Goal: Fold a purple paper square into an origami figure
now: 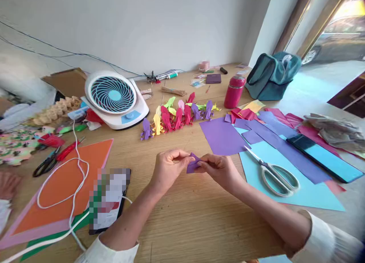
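Between my two hands, just above the wooden table (171, 225), is a small folded piece of purple paper (192, 165). My left hand (173, 165) pinches its left edge between thumb and fingers. From the other side, my right hand (218, 168) grips the right edge the same way. Beyond them stands a group of folded paper figures (178, 116) in purple, yellow, red, pink and green. To the right lie a larger purple sheet (222, 135) and white-handled scissors (275, 177), which rest on light blue paper (308, 198).
At the back left stands a white fan (114, 94). A pink bottle (235, 92) and a teal bag (272, 76) are at the back right. Phones (110, 200) lie on both sides, and a white cable (75, 179) loops over orange paper (61, 179). Another person's hand (10, 185) shows at far left.
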`<action>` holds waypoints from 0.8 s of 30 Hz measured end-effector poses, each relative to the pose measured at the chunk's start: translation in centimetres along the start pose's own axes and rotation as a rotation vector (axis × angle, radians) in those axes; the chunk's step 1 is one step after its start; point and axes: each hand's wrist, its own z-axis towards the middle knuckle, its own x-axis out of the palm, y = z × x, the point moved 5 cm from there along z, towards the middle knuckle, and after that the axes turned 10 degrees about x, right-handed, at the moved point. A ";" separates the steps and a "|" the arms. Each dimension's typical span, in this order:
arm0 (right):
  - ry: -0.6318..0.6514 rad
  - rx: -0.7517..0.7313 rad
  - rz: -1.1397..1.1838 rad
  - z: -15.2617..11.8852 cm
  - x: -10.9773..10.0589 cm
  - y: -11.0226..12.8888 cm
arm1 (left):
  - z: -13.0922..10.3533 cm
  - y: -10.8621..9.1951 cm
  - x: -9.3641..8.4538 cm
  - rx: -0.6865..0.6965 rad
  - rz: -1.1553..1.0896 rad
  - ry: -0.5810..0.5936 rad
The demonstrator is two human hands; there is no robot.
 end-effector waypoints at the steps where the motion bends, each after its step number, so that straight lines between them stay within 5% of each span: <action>1: 0.000 -0.004 0.000 0.0 -0.1 0.0 | 0.0 -0.1 0.0 0.003 0.002 -0.004; 24: -0.015 -0.090 0.025 -0.3 -0.2 0.4 | 0.0 -0.8 -0.4 0.117 0.051 -0.038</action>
